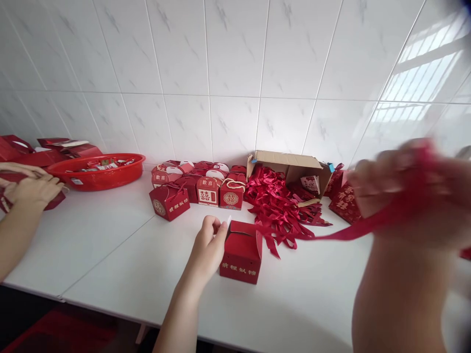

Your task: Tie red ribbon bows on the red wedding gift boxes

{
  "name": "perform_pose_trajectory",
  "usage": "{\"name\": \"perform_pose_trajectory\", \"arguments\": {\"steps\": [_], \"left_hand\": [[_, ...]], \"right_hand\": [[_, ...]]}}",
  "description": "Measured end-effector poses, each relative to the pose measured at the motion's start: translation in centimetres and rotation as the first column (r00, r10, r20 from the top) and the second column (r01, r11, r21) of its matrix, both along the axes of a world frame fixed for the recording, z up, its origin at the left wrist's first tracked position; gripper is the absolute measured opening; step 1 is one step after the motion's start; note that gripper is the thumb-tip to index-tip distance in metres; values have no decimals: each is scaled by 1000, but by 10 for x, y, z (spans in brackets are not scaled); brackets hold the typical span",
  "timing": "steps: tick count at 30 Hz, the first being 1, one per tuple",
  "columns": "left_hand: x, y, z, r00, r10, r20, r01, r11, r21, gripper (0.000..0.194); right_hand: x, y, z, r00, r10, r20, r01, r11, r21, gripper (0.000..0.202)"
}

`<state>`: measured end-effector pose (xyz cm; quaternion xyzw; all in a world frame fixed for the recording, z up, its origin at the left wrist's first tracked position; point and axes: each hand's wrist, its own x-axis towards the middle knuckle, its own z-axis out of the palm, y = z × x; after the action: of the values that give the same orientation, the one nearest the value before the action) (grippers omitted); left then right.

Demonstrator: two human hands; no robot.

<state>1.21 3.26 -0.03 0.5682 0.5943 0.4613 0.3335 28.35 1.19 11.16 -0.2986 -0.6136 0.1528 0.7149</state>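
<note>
My left hand point(210, 247) pinches the upper left edge of a small red gift box point(241, 264) with gold characters on its front. A small white tip shows beside the thumb; what it is I cannot tell. My right hand point(408, 196), smeared by motion, is raised at the right, closed around a red ribbon point(346, 233). The ribbon runs leftward, low over the table, toward the box's right side; whether it passes through the box or comes from the pile behind is unclear. Behind the box lies a heap of loose red ribbons point(270, 201).
A cardboard carton point(287, 158) lies behind the ribbons. Several red gift boxes point(208, 191) stand left of it. Farther left is a red basin point(99, 181) of small packets. Another person's hands point(35, 189) hold a red box at the left edge. A tiled wall point(235, 63) bounds the table.
</note>
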Motion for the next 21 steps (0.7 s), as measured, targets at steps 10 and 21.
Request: {"name": "perform_pose_trajectory", "arguments": {"steps": [10, 21], "left_hand": [[-3, 14, -12, 960, 3, 280, -4, 1000, 4, 19], [1, 13, -13, 958, -12, 285, 7, 1000, 16, 18]], "right_hand": [[-101, 48, -42, 657, 582, 479, -114, 704, -701, 23], [-105, 60, -58, 601, 633, 489, -29, 628, -778, 23]]}}
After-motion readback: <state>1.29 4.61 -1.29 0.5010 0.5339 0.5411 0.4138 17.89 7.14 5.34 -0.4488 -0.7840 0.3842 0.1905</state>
